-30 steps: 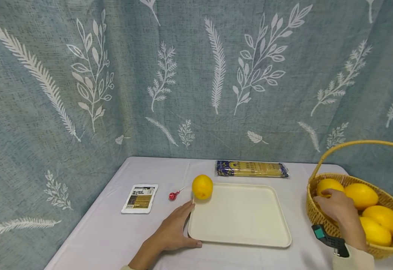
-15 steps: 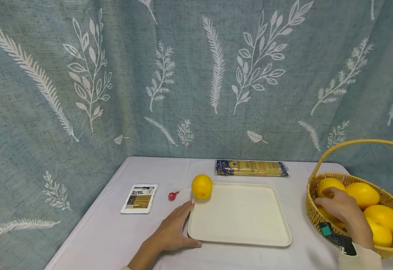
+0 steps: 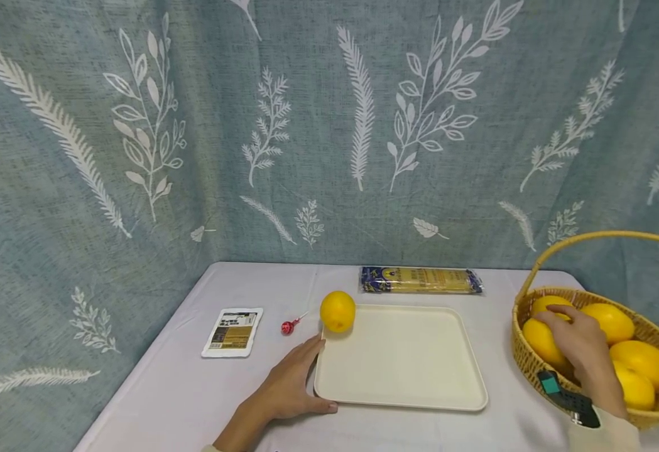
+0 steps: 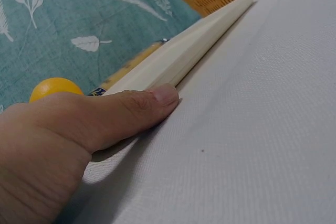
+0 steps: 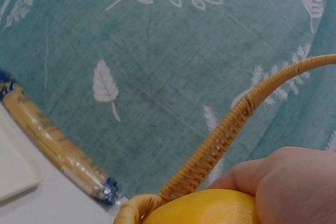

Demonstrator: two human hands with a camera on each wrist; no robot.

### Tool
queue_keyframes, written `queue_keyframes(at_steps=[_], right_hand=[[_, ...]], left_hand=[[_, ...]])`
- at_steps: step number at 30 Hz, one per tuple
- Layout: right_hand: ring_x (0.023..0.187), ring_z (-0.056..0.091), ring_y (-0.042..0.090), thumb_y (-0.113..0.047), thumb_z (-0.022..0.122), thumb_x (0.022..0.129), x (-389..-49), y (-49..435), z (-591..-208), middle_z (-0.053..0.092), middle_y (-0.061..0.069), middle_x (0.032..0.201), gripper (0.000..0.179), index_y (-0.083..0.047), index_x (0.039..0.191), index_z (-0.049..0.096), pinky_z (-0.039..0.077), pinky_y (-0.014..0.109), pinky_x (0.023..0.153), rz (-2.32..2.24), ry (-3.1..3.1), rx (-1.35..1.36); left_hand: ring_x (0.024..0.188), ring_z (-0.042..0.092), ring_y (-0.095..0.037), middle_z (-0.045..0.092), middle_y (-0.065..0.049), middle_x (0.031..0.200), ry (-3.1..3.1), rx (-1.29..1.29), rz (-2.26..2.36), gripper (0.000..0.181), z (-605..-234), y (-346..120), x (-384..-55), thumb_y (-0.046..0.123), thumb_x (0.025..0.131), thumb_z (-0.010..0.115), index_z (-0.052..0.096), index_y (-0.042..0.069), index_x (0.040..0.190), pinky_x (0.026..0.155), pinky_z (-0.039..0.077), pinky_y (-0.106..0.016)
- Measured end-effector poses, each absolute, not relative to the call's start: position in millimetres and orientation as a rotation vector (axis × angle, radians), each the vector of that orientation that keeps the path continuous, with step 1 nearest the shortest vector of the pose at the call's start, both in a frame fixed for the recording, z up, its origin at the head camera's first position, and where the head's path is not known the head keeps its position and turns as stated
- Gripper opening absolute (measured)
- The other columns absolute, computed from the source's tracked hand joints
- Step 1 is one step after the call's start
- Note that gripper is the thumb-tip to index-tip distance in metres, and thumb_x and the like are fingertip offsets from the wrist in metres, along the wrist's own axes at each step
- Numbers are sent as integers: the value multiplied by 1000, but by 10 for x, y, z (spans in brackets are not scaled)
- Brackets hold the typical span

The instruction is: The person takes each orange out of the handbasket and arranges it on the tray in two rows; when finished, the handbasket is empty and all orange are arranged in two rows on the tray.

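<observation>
My right hand (image 3: 580,344) grips a yellow orange (image 3: 544,340) at the left side of the wicker basket (image 3: 524,361). In the right wrist view the same orange (image 5: 205,208) bulges in front of the fingers, beside the base of the basket's handle. Several more oranges lie in the basket. My left hand (image 3: 289,383) rests at the near left corner of a cream tray (image 3: 397,358), its fingers along the left side and its thumb by the near edge. Up close, the left thumb (image 4: 131,111) lies extended against the tray's side. Another orange (image 3: 337,312) sits in the tray's far left corner.
Behind the tray lies a long pack of noodles (image 3: 421,280). To its left are a red lollipop (image 3: 290,326) and a flat white packet (image 3: 232,333) on the white-clothed table (image 3: 154,408). A patterned curtain (image 3: 306,125) hangs close behind. The basket's handle (image 3: 606,235) arches high.
My right hand has closed around an orange and raised it slightly in the basket, so more of it shows. The left hand and the tray stay in place.
</observation>
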State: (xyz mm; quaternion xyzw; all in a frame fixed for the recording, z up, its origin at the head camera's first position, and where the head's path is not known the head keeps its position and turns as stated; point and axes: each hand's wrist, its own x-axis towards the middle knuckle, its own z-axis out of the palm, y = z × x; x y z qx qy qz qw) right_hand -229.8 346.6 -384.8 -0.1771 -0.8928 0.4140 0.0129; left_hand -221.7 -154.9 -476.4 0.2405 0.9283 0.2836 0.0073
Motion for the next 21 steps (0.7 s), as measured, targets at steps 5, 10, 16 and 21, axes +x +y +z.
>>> queue_keyframes(at_steps=[5, 10, 16, 21], right_hand=[[127, 38, 49, -50, 34, 105, -2255, 3402, -3848, 21, 34, 160, 74, 0, 158, 26, 47, 57, 89, 1437, -2565, -636], [121, 41, 37, -48, 35, 104, -2255, 3344, -3844, 28, 23, 158, 72, -2, 159, 28, 47, 49, 91, 1575, -2345, -725], [111, 42, 12, -44, 49, 105, -2263, 3262, -3826, 44, -9, 126, 40, -26, 140, 53, 47, 33, 96, 2141, -1843, -611], [111, 44, 11, -33, 62, 101, -2276, 3113, -3781, 45, -9, 122, 19, -25, 119, 63, 55, 25, 70, 2415, -1520, -403]], left_hand=[[151, 29, -35, 27, -13, 166, 2905, 751, 882, 123, -4768, -1552, -2204, 66, 65, 86, 32, 7, 158, 120, 29, -56], [151, 28, -34, 26, -12, 167, 2905, 754, 874, 123, -4786, -1552, -2200, 68, 65, 85, 32, 7, 158, 120, 29, -56], [151, 29, -34, 27, -11, 166, 2917, 759, 876, 122, -4810, -1556, -2188, 67, 64, 86, 33, 8, 157, 120, 30, -56], [150, 30, -34, 29, -11, 166, 2930, 762, 879, 122, -4829, -1558, -2179, 67, 64, 86, 33, 8, 157, 120, 30, -56]])
